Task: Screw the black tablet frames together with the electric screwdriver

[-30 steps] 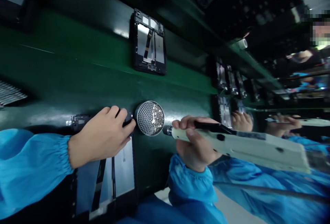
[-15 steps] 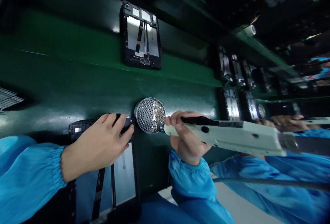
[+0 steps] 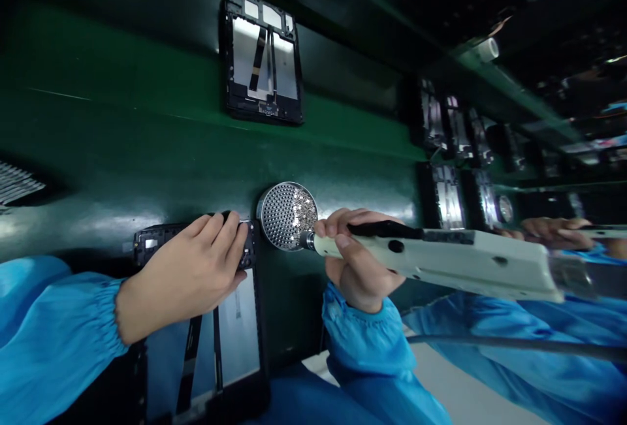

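My left hand [image 3: 189,275] lies over the top of an opened tablet [image 3: 238,327], fingers close together and curled at its upper edge. The tablet rests near the front of the bench, its silvery back panel and dark ribbon cables exposed. My right hand [image 3: 360,258] is wrapped around a pale electric screwdriver [image 3: 470,258], held almost level with its tip toward the left. The tip is over the right side of a round dimpled metal dish [image 3: 279,216]. Small silvery screws [image 3: 304,208] cover that side of the dish. Whether a screw sits on the tip cannot be made out.
Another opened tablet [image 3: 264,56] lies farther back on the green bench [image 3: 147,151]. Several more devices [image 3: 447,196] stand in rows at the right. A ribbed metallic object [image 3: 17,183] is at the left edge. A co-worker's hand [image 3: 553,232] and blue sleeve appear at right.
My left fingers have drawn together and flattened onto the tablet's top edge. The screwdriver tip stays over the screws. The whole view has shifted slightly.
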`<state>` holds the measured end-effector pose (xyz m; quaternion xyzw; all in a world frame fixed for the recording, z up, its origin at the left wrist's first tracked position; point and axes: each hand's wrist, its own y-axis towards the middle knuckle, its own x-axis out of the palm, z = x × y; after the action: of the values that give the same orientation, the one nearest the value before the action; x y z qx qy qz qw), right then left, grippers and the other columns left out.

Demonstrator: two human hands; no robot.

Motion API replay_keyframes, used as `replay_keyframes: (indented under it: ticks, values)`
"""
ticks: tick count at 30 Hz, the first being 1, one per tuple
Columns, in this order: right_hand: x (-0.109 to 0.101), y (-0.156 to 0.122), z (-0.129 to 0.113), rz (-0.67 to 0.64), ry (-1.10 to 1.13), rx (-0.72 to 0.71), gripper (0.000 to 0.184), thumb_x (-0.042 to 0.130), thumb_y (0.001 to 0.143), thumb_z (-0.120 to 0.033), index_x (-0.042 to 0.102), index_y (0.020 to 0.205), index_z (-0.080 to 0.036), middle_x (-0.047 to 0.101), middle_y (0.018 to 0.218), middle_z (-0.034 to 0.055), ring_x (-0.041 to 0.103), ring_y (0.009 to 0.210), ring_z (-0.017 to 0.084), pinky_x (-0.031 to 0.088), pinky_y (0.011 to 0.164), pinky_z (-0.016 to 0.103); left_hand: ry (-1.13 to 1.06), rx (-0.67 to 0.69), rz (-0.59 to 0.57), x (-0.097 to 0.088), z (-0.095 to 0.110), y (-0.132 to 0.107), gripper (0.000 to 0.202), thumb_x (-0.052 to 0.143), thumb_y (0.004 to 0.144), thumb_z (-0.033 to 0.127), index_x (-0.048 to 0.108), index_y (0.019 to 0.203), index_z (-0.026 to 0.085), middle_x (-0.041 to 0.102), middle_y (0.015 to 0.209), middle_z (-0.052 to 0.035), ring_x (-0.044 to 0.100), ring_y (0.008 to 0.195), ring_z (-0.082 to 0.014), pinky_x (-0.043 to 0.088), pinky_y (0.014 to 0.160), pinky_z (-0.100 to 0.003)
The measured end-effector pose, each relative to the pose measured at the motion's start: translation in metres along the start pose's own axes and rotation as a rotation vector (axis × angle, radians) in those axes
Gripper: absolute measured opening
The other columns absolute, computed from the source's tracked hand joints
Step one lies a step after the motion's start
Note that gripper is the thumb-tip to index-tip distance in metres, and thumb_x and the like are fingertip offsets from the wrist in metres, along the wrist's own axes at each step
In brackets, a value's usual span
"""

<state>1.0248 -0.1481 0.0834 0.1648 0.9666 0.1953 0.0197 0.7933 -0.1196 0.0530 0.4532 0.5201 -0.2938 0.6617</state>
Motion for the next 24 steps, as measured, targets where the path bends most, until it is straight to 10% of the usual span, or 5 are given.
replay_keyframes:
  ticks: [8, 14, 24]
  values:
    - [0.001, 0.006, -0.022, 0.023, -0.036, -0.025, 0.029, 0.070, 0.069, -0.011, 0.074, 0.094, -0.024, 0.057, 0.065, -0.0020, 0.057, 0.062, 0.015, 0.050, 0.054, 0.032, -0.051, -0.119, 0.000, 0.001, -0.003, -0.012, 0.055, 0.042, 0.100, 0.041, 0.061, 0.136, 0.005, 0.067, 0.117, -0.0253, 0.065, 0.103, -0.0383, 0.057, 0.081, -0.049]
    - [0.041, 0.013, -0.057, -0.228, -0.076, 0.037, 0.036, 0.068, 0.073, -0.004, 0.073, 0.098, -0.029, 0.056, 0.070, -0.0026, 0.057, 0.066, 0.015, 0.053, 0.058, 0.035, -0.104, -0.148, -0.029, 0.002, -0.001, -0.010, 0.056, 0.041, 0.101, 0.043, 0.057, 0.139, 0.006, 0.065, 0.111, -0.0211, 0.062, 0.102, -0.0347, 0.053, 0.081, -0.046]
    - [0.057, -0.004, -0.040, -0.379, -0.080, 0.065, 0.037, 0.063, 0.077, 0.001, 0.070, 0.104, -0.024, 0.060, 0.077, -0.0018, 0.060, 0.071, 0.016, 0.053, 0.064, 0.037, -0.172, -0.178, -0.012, 0.002, 0.003, -0.002, 0.055, 0.042, 0.100, 0.044, 0.056, 0.137, 0.005, 0.065, 0.104, -0.0182, 0.060, 0.097, -0.0338, 0.048, 0.076, -0.045]
